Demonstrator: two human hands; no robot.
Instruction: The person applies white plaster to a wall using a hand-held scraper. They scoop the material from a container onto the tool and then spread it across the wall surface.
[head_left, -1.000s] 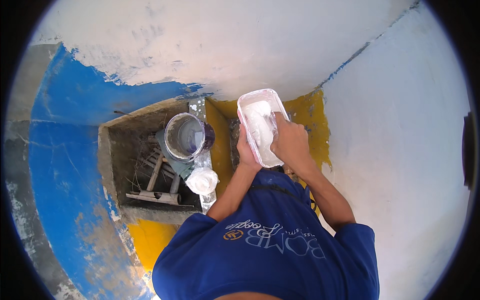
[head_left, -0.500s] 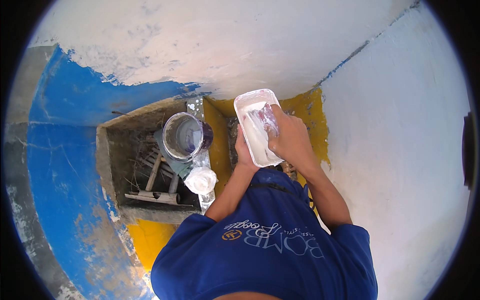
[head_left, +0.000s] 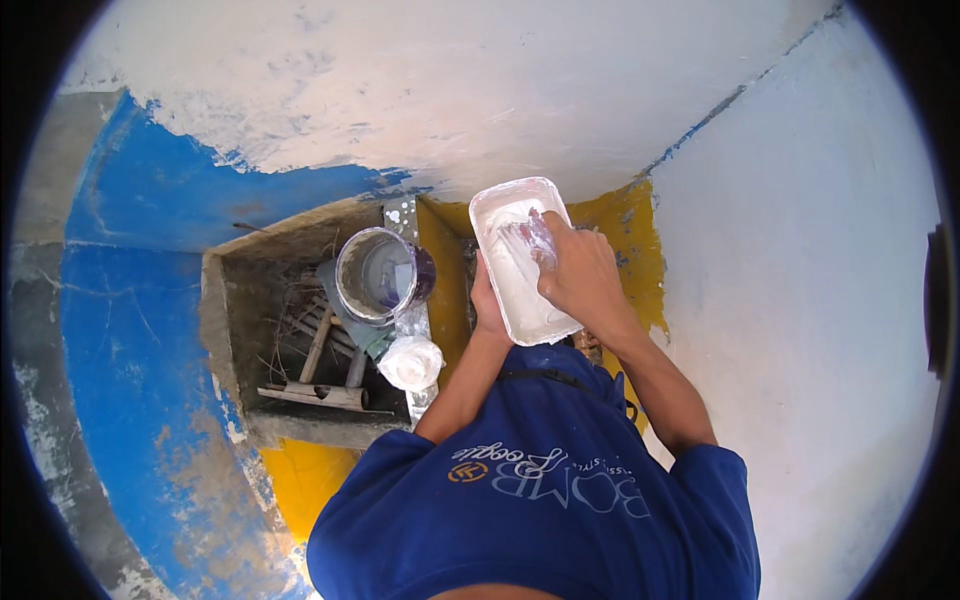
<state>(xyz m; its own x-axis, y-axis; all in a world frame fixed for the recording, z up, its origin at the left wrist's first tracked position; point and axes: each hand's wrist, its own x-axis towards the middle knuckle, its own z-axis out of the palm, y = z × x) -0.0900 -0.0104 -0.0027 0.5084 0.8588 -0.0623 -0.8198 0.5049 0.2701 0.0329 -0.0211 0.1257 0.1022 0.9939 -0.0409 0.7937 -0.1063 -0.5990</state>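
A: Head view, what do the hands hold?
B: The left hand (head_left: 487,300) is clamped under a white rectangular tray (head_left: 520,262), just above centre. The right hand (head_left: 580,275) is closed on a paint-smeared tool (head_left: 532,240) inside it.
A: Around them?
B: At nine o'clock of the tray, a round paint bucket (head_left: 382,275); a knotted white bag (head_left: 410,362) at its six.

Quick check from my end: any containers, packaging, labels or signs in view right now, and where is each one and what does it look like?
Tray: white rectangular tray smeared with white paint, held from below by the left hand, with the right hand in it.
Bucket: round, open, purple-sided, pale inside, in the concrete recess.
Plastic bag: clear, bunched, holding something white, just below the bucket.
Shirt print: pale lettering with a small orange emblem on blue fabric.
No signs or screens.
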